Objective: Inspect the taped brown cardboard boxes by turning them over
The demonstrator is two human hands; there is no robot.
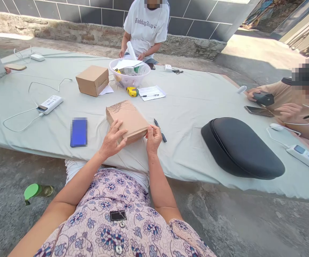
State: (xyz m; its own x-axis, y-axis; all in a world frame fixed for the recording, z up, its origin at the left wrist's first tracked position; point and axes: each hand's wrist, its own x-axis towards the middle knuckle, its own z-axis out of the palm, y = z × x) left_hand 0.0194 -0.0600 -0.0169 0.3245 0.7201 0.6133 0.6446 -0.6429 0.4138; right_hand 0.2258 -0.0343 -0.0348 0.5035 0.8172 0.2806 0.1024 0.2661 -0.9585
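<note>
Near box (133,119), cardboard, dark scribble at its far left corner: on the table (181,107), directly before the person, under both hands; contents hidden. Left hand (113,139): grip loose, fingers spread flat over the box's top at the near left. Right hand (153,139): grip closed in a pinch, thumb and fingers on the near right corner.

Far box (88,81), cardboard: 1, beyond and to the left; contents hidden. Cardboard boxes total 2.

Basin (137,80), pale plastic: 1, holding papers (127,63), clear plastic (129,71) and a yellow-and-black item (117,71); papers too overlapped to count.

Beside the basin: 1 yellow tape measure (132,91), touching or nearly so; 1 written sheet (154,90) with 1 pen (150,95) lying on it.

Black marker (160,130): 1, just right of the near box. Blue rectangular item (79,132): 1, left. Black padded cushion (241,148): 1, right. Power strips: 2, 1 at left (50,104), 1 at far right (308,158).

Green-lidded bottle (33,191): 1, on the ground; contents unclear.
</note>
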